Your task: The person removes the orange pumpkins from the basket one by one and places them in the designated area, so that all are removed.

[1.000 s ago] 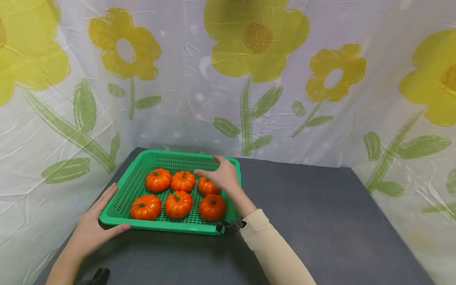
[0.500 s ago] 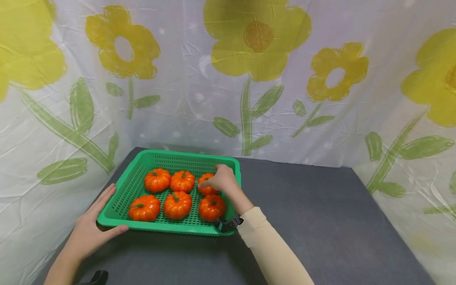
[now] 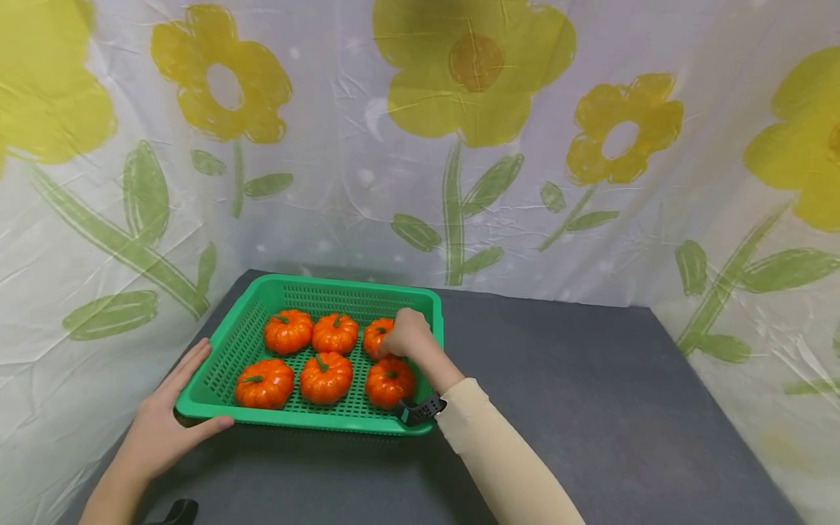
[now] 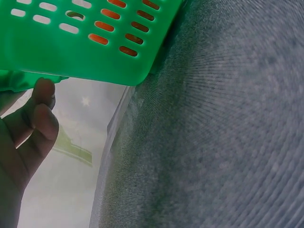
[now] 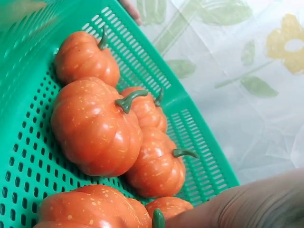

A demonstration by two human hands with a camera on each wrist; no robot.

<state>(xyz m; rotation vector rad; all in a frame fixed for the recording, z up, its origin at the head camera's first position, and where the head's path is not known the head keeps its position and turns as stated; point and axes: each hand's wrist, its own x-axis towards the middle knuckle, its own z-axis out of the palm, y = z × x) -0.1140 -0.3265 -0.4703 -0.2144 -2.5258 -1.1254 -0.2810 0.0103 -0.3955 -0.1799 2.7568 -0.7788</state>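
Note:
Several small orange pumpkins with green stems, such as the front middle pumpkin (image 3: 326,378) and front left pumpkin (image 3: 265,383), sit in two rows inside a green perforated basket (image 3: 308,418). My right hand (image 3: 413,337) reaches in over the right side and grips the back right pumpkin (image 3: 375,337), covering its right part. In the right wrist view only a bit of that hand (image 5: 247,204) shows. With fingers spread and fairly straight, my left hand (image 3: 157,426) rests against the basket's front left corner, thumb along the front rim. The left wrist view shows its fingertips near the rim's underside.
The basket stands on a dark grey table (image 3: 558,408), near its left back corner. A white cloth (image 3: 315,189) printed with yellow flowers hangs behind and at both sides. A black strap (image 3: 420,410) circles the right wrist, close to the front right pumpkin (image 3: 390,382).
My right hand has lowered from above the back right pumpkin and its spread fingers have closed on it. The left hand stays at the basket's corner. The head view has shifted slightly.

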